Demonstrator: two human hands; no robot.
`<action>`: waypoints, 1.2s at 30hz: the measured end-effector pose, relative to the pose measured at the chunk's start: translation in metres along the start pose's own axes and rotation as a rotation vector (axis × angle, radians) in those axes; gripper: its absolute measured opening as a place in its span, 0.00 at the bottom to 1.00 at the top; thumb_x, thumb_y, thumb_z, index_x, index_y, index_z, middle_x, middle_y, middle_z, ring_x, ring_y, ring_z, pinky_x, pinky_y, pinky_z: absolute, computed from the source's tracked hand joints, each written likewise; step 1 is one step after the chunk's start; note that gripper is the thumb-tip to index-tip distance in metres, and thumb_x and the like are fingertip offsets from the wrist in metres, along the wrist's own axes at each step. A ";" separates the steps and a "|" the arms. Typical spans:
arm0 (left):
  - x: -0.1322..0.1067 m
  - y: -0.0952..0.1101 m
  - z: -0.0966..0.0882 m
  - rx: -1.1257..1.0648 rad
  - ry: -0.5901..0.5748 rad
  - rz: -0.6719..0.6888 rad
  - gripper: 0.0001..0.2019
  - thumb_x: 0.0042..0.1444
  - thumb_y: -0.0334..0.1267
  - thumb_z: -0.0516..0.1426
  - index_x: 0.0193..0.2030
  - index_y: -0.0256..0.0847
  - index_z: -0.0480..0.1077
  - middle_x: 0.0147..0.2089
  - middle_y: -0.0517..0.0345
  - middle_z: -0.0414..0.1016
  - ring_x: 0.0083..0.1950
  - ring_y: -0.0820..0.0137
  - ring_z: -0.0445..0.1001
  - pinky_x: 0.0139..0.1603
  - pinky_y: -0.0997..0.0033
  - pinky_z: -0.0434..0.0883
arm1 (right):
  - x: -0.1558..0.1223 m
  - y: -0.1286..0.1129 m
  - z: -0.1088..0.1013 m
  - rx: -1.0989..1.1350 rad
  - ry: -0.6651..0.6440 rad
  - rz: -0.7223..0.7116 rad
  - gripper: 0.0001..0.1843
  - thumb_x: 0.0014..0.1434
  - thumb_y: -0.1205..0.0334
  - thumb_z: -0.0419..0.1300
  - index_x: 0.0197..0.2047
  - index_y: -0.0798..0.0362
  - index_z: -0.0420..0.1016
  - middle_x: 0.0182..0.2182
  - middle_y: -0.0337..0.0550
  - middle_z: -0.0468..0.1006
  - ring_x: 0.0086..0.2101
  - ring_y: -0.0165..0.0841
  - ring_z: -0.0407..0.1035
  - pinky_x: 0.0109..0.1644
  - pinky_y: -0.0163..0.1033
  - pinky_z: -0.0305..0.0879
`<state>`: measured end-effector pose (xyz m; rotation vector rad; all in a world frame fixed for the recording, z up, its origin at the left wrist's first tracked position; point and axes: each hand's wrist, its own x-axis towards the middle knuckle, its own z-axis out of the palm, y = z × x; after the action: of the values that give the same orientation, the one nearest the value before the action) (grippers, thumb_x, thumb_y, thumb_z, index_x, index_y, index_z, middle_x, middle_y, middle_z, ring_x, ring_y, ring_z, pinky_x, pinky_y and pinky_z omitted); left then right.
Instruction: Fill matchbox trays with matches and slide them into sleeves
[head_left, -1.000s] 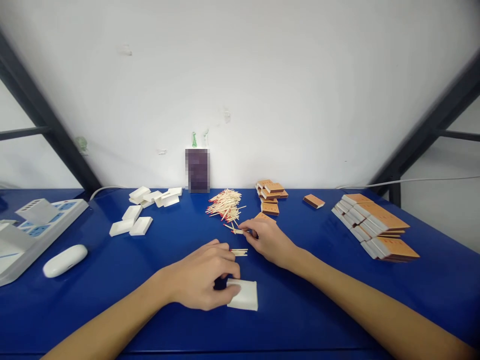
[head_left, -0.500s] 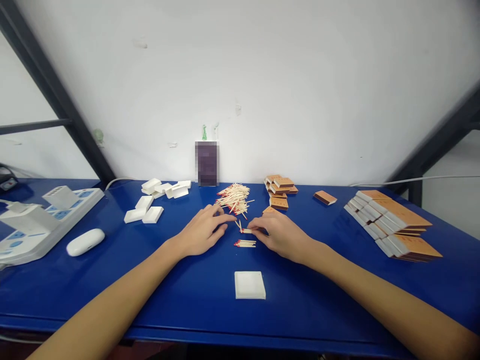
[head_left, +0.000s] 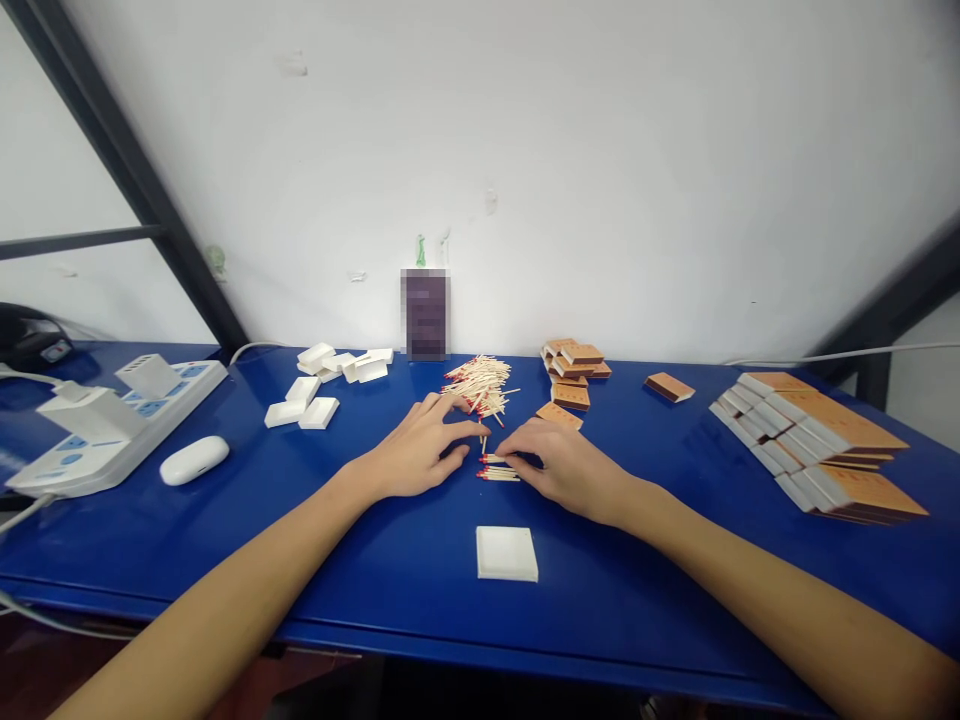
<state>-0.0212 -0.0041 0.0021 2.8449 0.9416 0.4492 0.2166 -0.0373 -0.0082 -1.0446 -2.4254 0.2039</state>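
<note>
My left hand (head_left: 420,452) rests on the blue table (head_left: 360,560) with its fingers stretched out, the index tip at the near edge of a loose pile of red-tipped matches (head_left: 480,380). My right hand (head_left: 561,466) lies opposite it, fingers curled, with its fingertips pinching a small row of matches (head_left: 495,470) that lies flat between the two hands. Nearer to me, a white inner matchbox tray (head_left: 507,553) sits on the table, apart from both hands.
Several orange matchbox sleeves (head_left: 574,365) lie behind my right hand, with one more (head_left: 670,387) further right. Stacked boxes (head_left: 817,445) fill the right side. White trays (head_left: 330,375), a power strip (head_left: 112,420), a white case (head_left: 193,460) and a blurred dark object (head_left: 425,313) are left and back.
My left hand let go of the white tray and moved forward to the match pile. My right hand stayed at the small row of matches. The view shifted left and down.
</note>
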 end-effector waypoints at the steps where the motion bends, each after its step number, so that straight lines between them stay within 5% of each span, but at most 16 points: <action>1: 0.000 0.001 0.000 -0.015 -0.002 0.010 0.18 0.66 0.36 0.49 0.59 0.52 0.70 0.59 0.48 0.61 0.59 0.56 0.61 0.59 0.49 0.62 | 0.000 0.000 0.000 0.004 -0.005 -0.001 0.12 0.62 0.70 0.56 0.41 0.50 0.80 0.37 0.43 0.83 0.39 0.37 0.74 0.44 0.42 0.69; 11: 0.005 0.003 -0.003 -0.025 0.019 0.012 0.11 0.66 0.39 0.52 0.44 0.45 0.76 0.57 0.50 0.63 0.59 0.57 0.60 0.61 0.50 0.62 | 0.001 -0.002 -0.005 0.029 0.018 0.027 0.13 0.62 0.72 0.55 0.43 0.53 0.80 0.36 0.44 0.82 0.38 0.35 0.73 0.43 0.41 0.67; 25: 0.024 0.011 0.013 -0.124 0.078 -0.037 0.08 0.63 0.35 0.54 0.38 0.41 0.75 0.48 0.52 0.67 0.53 0.61 0.66 0.57 0.54 0.63 | 0.000 -0.010 -0.012 -0.028 -0.067 -0.007 0.11 0.61 0.69 0.56 0.41 0.54 0.79 0.33 0.45 0.79 0.34 0.35 0.70 0.40 0.40 0.64; 28: 0.025 0.019 0.012 -0.301 0.171 -0.044 0.09 0.63 0.35 0.53 0.38 0.40 0.75 0.42 0.54 0.71 0.47 0.66 0.70 0.50 0.63 0.67 | -0.001 -0.011 -0.015 -0.039 -0.098 -0.015 0.10 0.61 0.68 0.56 0.42 0.54 0.79 0.33 0.45 0.79 0.34 0.35 0.70 0.40 0.40 0.64; 32: 0.020 0.011 0.005 -0.435 0.442 -0.221 0.12 0.64 0.41 0.52 0.37 0.38 0.75 0.37 0.57 0.74 0.37 0.70 0.70 0.38 0.71 0.65 | -0.003 -0.009 -0.014 -0.042 -0.070 -0.029 0.13 0.63 0.65 0.55 0.48 0.54 0.77 0.39 0.48 0.79 0.40 0.37 0.72 0.46 0.43 0.66; 36: 0.016 -0.009 0.000 -0.440 0.478 -0.298 0.16 0.64 0.43 0.49 0.35 0.37 0.74 0.32 0.60 0.72 0.31 0.73 0.66 0.33 0.73 0.62 | -0.005 -0.008 -0.012 -0.076 -0.057 -0.050 0.19 0.66 0.57 0.55 0.57 0.53 0.73 0.51 0.52 0.75 0.48 0.41 0.69 0.51 0.48 0.66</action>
<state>-0.0146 0.0127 0.0038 2.1951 1.1400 1.1623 0.2200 -0.0468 0.0029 -1.0227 -2.5255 0.1273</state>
